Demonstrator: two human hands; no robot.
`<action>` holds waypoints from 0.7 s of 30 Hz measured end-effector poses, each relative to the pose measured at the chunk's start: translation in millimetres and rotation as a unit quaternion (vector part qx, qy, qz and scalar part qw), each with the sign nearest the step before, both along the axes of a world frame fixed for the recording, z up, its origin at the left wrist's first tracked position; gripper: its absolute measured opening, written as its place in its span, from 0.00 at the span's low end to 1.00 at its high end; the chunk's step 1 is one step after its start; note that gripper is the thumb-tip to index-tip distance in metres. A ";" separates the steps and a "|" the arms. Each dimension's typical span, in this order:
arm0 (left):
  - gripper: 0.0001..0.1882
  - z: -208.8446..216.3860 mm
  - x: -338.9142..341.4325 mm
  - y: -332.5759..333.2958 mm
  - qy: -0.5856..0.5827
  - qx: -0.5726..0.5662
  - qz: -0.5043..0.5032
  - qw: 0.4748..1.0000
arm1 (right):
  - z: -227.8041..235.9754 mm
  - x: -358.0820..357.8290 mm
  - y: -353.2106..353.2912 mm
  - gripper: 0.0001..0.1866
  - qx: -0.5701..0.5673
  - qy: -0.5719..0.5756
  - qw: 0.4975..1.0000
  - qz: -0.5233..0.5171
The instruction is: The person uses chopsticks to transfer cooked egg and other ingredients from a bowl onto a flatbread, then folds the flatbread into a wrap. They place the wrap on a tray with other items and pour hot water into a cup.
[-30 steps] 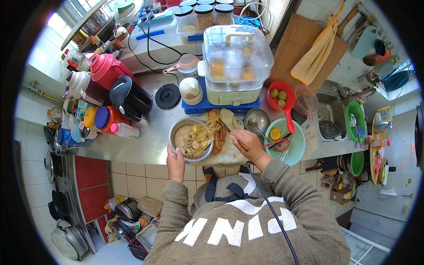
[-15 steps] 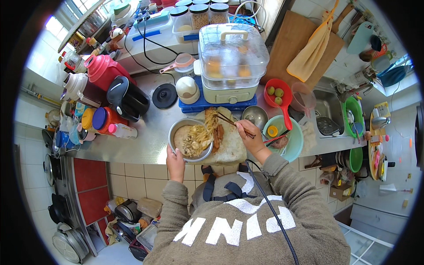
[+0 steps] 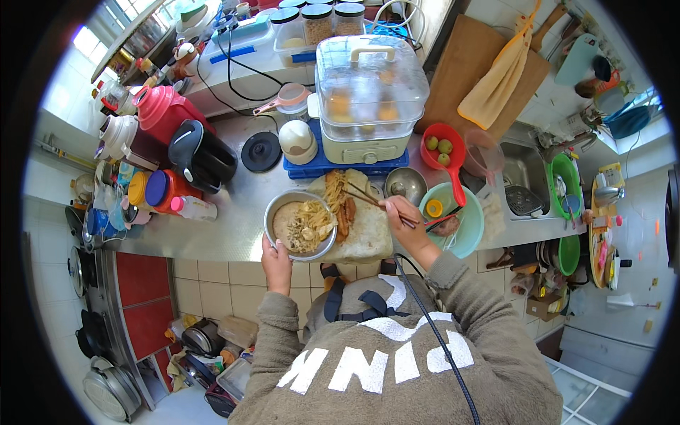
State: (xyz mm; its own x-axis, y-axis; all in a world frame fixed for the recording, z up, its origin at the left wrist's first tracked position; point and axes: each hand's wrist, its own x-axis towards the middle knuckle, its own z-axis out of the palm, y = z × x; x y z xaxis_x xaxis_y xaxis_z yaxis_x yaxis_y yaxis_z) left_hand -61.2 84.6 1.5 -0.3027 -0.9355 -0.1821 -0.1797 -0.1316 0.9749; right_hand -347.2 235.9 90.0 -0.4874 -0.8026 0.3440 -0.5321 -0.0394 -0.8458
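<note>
A round metal bowl (image 3: 267, 210) holds a pale brown mash and a heap of yellowish shredded food (image 3: 309, 223). My left hand (image 3: 277, 265) is closed on its near left rim, with the thumb on the edge. In my right hand (image 3: 404, 221) is a pair of dark chopsticks (image 3: 364, 194). Their tips touch or hover just over a pile of yellowish shreds (image 3: 338, 186) on a pale, thick board (image 3: 372, 230). Reddish-brown strips (image 3: 346, 218) lie beside that pile. The bowl overlaps the board's left edge.
Behind the board stands a clear-lidded steamer (image 3: 370, 106) on a blue tray. A small metal bowl (image 3: 406, 185), red strainer (image 3: 444, 149) with green fruit and pale green basin (image 3: 471, 230) sit to the right. A black kettle (image 3: 203, 157) and bottles stand left.
The bowl and my left hand have shifted slightly left, away from the shred pile. My right hand is a little lower, still holding the chopsticks. The whole view has drifted slightly.
</note>
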 end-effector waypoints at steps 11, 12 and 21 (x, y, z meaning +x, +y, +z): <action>0.26 12.9 -16.8 3.5 0.061 0.000 0.032 0.998 | 20.4 31.2 -7.8 0.04 0.004 0.227 0.940 0.256; 0.26 12.7 -17.7 3.5 0.058 -0.004 0.026 0.998 | 19.9 29.0 -10.3 0.04 0.004 0.243 0.935 0.258; 0.27 5.9 -31.3 7.5 0.023 -0.036 0.045 0.998 | 16.2 20.6 -19.5 0.07 -0.026 0.342 0.901 0.264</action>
